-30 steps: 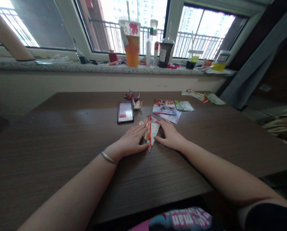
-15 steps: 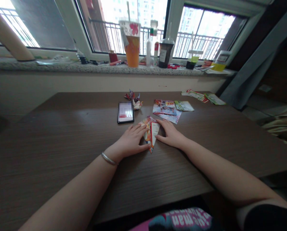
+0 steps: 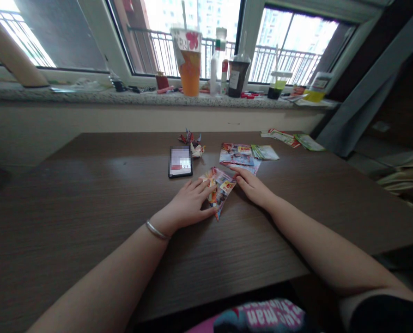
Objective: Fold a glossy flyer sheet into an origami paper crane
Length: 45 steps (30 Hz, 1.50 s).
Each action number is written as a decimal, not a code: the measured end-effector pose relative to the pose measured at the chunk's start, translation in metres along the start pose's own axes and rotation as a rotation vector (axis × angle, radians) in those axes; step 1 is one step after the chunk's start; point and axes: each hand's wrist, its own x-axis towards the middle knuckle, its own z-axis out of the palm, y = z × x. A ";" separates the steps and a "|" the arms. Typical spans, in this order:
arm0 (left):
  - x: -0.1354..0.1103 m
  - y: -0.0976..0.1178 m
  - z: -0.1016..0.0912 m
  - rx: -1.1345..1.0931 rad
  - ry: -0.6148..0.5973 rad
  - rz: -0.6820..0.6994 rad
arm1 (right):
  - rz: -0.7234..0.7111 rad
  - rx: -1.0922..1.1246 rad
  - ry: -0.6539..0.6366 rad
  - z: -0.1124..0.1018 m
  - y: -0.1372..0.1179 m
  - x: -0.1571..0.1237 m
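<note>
A folded sheet of colourful printed paper (image 3: 223, 187) lies on the desk in front of me, its point toward me. My left hand (image 3: 193, 200) rests flat over its left side, fingers stretched out and pressing it down. At the paper's right corner is my right hand (image 3: 253, 186), with the corner at its thumb and fingers and the index finger reaching past it. Just beyond sits a stack of printed leaflets (image 3: 237, 154). A phone (image 3: 180, 162) with a lit screen lies up and left of the paper. Behind it are small folded paper figures (image 3: 197, 150).
Green leaflets (image 3: 265, 152) lie beside the stack, and more printed papers (image 3: 284, 138) are at the desk's far right. Along the windowsill (image 3: 140, 98) stand a tall orange drink cup (image 3: 191, 69), a clear bottle (image 3: 215, 69), a dark drink cup (image 3: 239, 78) and small items.
The paper's right flap has been turned outward, so its white back no longer shows and printed colour does. My right hand has moved right and slightly away; my left stays put.
</note>
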 end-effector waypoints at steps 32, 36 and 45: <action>-0.002 0.006 -0.024 0.130 0.277 0.122 | -0.184 -0.384 -0.246 -0.009 -0.008 -0.006; -0.004 0.003 -0.023 0.154 0.213 0.069 | -0.197 -0.372 -0.272 -0.013 -0.008 -0.006; -0.008 -0.008 -0.022 0.166 0.106 -0.013 | -0.226 -0.409 -0.345 -0.023 -0.014 -0.005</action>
